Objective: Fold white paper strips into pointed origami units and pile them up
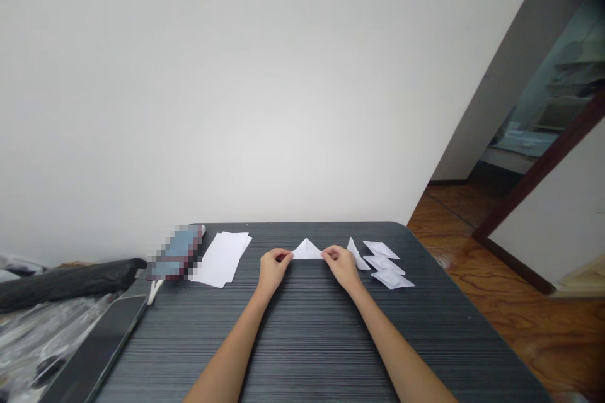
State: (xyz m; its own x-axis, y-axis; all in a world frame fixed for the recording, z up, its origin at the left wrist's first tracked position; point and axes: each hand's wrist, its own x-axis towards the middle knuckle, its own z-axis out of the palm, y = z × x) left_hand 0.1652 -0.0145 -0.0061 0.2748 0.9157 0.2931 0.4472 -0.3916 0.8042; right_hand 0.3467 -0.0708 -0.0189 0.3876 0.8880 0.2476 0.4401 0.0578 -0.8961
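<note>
A small folded paper boat point(307, 250) of white paper, with a pointed middle peak, is held just over the dark table between my two hands. My left hand point(274, 266) pinches its left end between thumb and fingers. At the opposite end, my right hand point(342, 264) pinches the right tip the same way. Close beyond the right hand stands another folded white paper piece point(358, 256), partly hidden by that hand. Several finished-looking paper boats point(388, 264) lie in a slanted row to the right of it.
White paper sheets point(223, 258) lie stacked left of my hands. A blurred blue-and-red item point(178, 253) sits at the table's back left. A dark flat device point(97, 349) lies along the left edge of the black table point(309, 340). The wall point(302, 88) rises behind.
</note>
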